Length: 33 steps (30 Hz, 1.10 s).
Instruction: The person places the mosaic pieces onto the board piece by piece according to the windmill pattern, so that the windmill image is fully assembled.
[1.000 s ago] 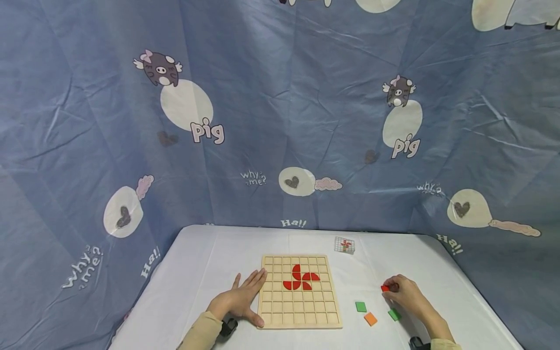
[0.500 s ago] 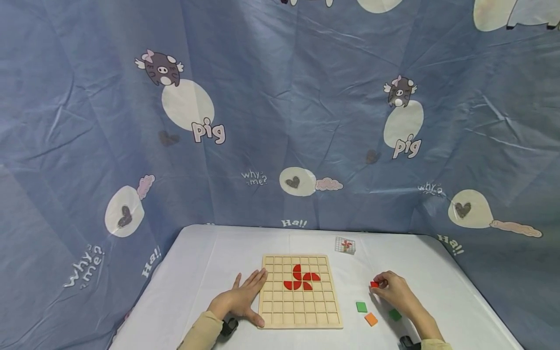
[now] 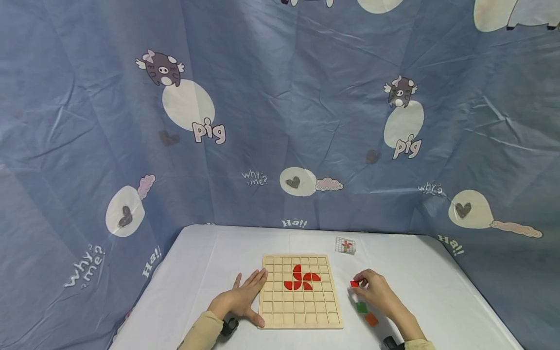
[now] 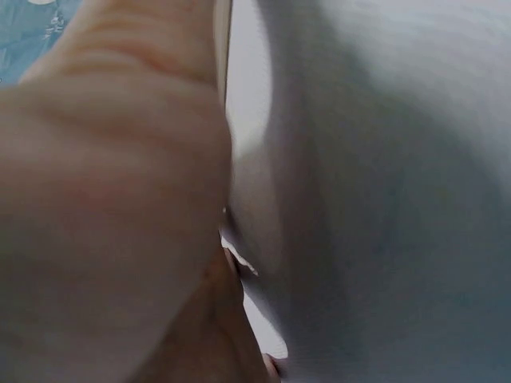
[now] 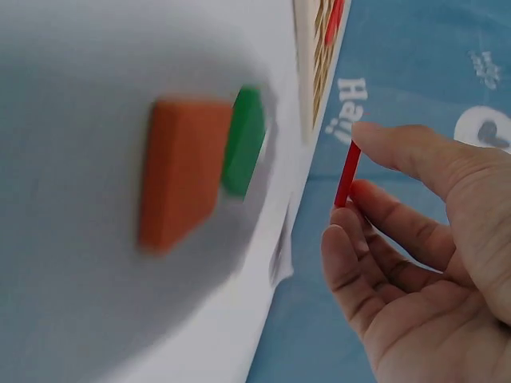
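Observation:
My right hand (image 3: 377,291) pinches a small red tile (image 3: 354,284) between thumb and fingers, to the right of the wooden grid board (image 3: 298,321). In the right wrist view the red tile (image 5: 348,174) is edge-on, its ends at the thumb and fingertips. My left hand (image 3: 238,299) lies with spread fingers along the board's left edge, fingertips on the frame and thumb at the lower left corner. Several red pieces (image 3: 297,270) form a pinwheel in the board's upper middle cells. The left wrist view is mostly filled by the hand (image 4: 112,207) and white tablecloth.
A green tile (image 3: 361,307) and an orange tile (image 3: 372,319) lie on the white table (image 3: 227,243) below my right hand. Behind the board stands a small card (image 3: 345,245) with a printed red pinwheel. A blue patterned curtain (image 3: 262,121) hangs around the table.
My right hand has carried the red tile leftward toward the board. It now hides the second green tile, which showed before. The left hand and the pieces on the board have stayed put.

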Available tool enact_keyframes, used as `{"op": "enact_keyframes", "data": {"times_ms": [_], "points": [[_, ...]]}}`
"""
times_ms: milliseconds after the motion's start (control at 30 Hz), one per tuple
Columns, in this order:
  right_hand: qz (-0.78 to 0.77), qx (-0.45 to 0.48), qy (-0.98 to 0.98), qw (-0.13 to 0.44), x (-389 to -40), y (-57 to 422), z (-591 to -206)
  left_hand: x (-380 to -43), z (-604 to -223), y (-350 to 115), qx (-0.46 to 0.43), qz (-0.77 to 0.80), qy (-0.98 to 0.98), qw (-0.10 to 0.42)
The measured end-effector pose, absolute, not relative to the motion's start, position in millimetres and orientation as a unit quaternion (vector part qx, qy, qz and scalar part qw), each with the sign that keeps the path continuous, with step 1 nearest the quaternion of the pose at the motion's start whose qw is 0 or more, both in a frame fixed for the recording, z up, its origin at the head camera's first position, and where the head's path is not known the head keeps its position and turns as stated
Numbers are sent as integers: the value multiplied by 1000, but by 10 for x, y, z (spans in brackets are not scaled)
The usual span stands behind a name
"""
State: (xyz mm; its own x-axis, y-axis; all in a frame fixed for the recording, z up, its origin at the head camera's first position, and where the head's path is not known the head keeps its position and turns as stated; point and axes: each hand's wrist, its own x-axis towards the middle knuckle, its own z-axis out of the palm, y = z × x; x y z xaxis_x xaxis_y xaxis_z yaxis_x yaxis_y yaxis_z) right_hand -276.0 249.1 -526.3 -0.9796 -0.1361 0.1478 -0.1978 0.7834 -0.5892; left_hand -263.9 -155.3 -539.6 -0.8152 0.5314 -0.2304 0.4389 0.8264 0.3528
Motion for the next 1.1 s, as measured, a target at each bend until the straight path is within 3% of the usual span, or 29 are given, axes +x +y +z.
{"op": "enact_keyframes", "data": {"times_ms": [700, 1100], "points": [[321, 244, -914, 48, -2700, 1755, -5290, -2627, -5373, -1545, 252, 148, 942, 166], [311, 264, -913, 15, -2706, 1514, -5329, -2627, -5366, -1553, 255, 152, 940, 166]]}}
